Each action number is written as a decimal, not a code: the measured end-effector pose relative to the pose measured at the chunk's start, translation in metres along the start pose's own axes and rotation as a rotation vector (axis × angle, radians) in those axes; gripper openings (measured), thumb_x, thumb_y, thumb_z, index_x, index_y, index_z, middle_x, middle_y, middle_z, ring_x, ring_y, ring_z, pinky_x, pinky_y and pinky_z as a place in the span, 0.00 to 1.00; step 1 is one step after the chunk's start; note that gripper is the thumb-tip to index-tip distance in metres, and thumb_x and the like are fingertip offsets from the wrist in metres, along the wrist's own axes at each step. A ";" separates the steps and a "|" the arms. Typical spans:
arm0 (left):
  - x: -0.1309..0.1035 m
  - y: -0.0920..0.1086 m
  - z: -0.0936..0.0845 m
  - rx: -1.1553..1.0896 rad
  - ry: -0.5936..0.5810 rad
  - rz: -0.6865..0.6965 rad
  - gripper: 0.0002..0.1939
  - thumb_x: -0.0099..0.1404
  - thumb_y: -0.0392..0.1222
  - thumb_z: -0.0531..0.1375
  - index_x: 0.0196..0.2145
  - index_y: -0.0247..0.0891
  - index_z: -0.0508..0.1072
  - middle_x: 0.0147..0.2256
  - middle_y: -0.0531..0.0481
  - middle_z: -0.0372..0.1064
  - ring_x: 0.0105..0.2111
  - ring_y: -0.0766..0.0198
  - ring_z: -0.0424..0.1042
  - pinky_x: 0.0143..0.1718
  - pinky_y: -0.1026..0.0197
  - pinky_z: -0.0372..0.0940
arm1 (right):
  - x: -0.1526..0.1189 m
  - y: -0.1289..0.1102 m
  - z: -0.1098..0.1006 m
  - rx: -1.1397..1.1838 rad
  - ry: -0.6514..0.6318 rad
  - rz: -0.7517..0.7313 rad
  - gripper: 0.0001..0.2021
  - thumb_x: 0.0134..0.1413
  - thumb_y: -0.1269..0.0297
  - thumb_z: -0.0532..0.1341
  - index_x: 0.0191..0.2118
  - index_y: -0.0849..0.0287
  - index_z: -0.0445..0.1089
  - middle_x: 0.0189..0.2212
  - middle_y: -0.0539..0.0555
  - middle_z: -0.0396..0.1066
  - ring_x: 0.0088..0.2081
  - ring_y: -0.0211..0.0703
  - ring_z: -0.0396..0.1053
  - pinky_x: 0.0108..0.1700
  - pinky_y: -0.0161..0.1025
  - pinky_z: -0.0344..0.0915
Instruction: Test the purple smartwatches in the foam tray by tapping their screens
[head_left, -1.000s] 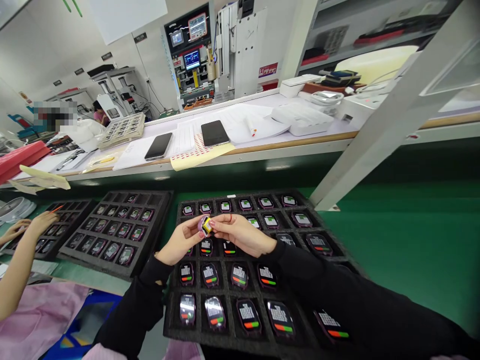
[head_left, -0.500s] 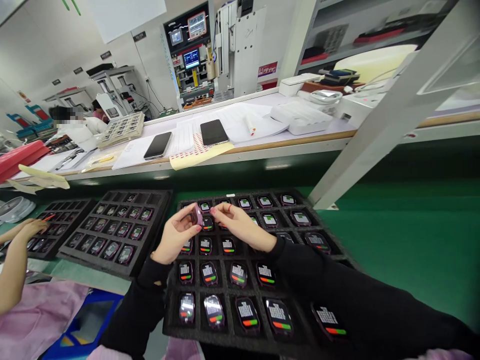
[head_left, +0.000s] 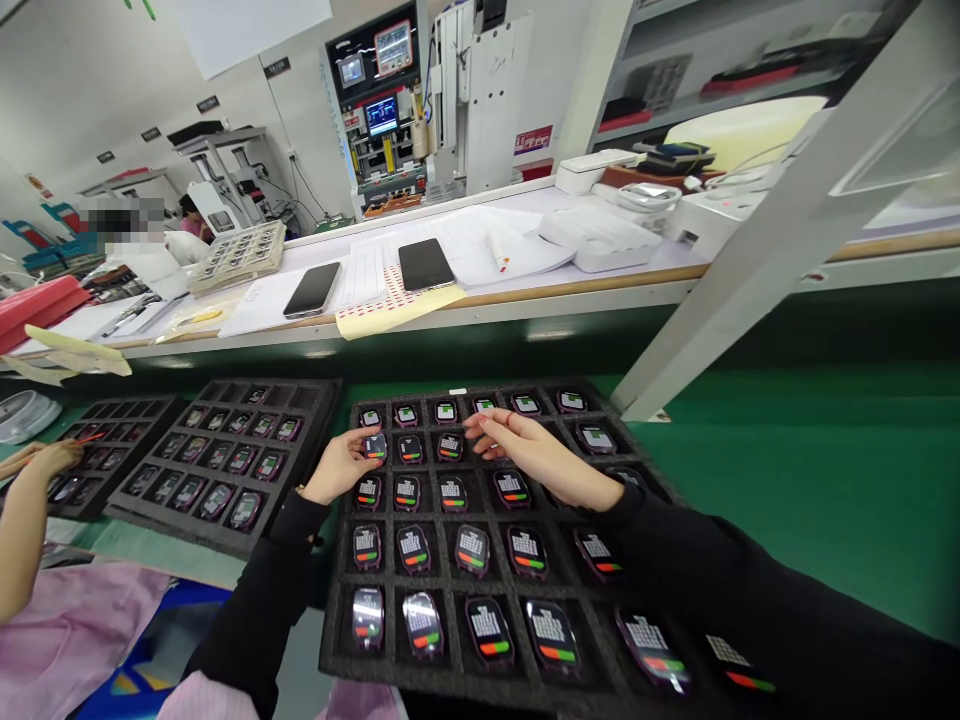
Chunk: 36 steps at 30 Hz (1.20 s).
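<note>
Sitting at the left-end slot of the second row from the back of the tray [head_left: 435,674], the watch [head_left: 376,446] is pinched at its edges between thumb and fingers of the left hand [head_left: 341,467]. Whether it touches the slot's floor cannot be told. The right hand [head_left: 521,448] hovers over the same tray, well apart from the left, fingers loosely spread, nothing seen in its grasp. Around lie other watches [head_left: 488,632], many showing pale rows above red and green bars; the writing is too small to read, as on the wall labels [head_left: 277,67] and red sign [head_left: 533,139]. The right hand and black sleeve [head_left: 720,560] hide some slots. Leftward lie a second tray [head_left: 300,480] and another person's hand [head_left: 56,457], an orange stick [head_left: 92,437] at its fingertips. Behind, two phones [head_left: 427,265] and papers [head_left: 529,255] rest on a shelf [head_left: 555,297]; a white post [head_left: 750,240] slants at right.
</note>
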<state>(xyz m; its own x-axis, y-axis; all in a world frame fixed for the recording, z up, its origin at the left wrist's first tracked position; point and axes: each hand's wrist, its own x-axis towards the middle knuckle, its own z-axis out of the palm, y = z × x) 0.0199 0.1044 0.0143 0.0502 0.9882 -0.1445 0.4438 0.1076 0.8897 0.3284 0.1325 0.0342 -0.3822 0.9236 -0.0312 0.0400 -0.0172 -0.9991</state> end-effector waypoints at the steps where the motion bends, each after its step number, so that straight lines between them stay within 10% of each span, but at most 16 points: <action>1: 0.002 -0.001 -0.001 0.028 -0.019 -0.012 0.17 0.70 0.44 0.62 0.54 0.35 0.70 0.47 0.44 0.72 0.42 0.58 0.75 0.43 0.51 0.74 | 0.000 0.000 -0.001 -0.006 -0.007 0.002 0.21 0.58 0.43 0.62 0.42 0.59 0.72 0.40 0.59 0.75 0.38 0.51 0.75 0.39 0.44 0.74; 17: 0.014 0.000 -0.017 0.425 -0.175 0.033 0.18 0.70 0.45 0.61 0.55 0.36 0.70 0.48 0.44 0.71 0.41 0.59 0.75 0.41 0.52 0.74 | 0.005 0.013 -0.033 -0.476 -0.006 -0.202 0.16 0.66 0.53 0.54 0.43 0.57 0.74 0.45 0.59 0.77 0.49 0.60 0.74 0.54 0.54 0.69; 28: -0.010 -0.012 0.003 0.559 0.011 0.213 0.25 0.70 0.47 0.60 0.61 0.39 0.64 0.61 0.39 0.61 0.60 0.45 0.63 0.59 0.36 0.62 | -0.016 0.026 -0.044 -0.847 -0.106 -0.416 0.25 0.73 0.57 0.43 0.47 0.64 0.75 0.54 0.67 0.72 0.57 0.60 0.70 0.69 0.64 0.47; 36: -0.018 -0.008 0.010 0.563 0.165 0.270 0.19 0.73 0.49 0.55 0.56 0.36 0.69 0.55 0.39 0.67 0.59 0.48 0.64 0.61 0.38 0.59 | -0.022 0.024 -0.041 -0.978 -0.155 -0.530 0.25 0.73 0.63 0.43 0.54 0.68 0.75 0.49 0.65 0.76 0.57 0.61 0.69 0.68 0.69 0.48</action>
<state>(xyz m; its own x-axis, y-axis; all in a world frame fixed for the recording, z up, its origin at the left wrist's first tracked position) 0.0240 0.0850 0.0054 0.1078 0.9810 0.1611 0.8387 -0.1767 0.5151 0.3755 0.1277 0.0118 -0.6744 0.6658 0.3193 0.5196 0.7351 -0.4354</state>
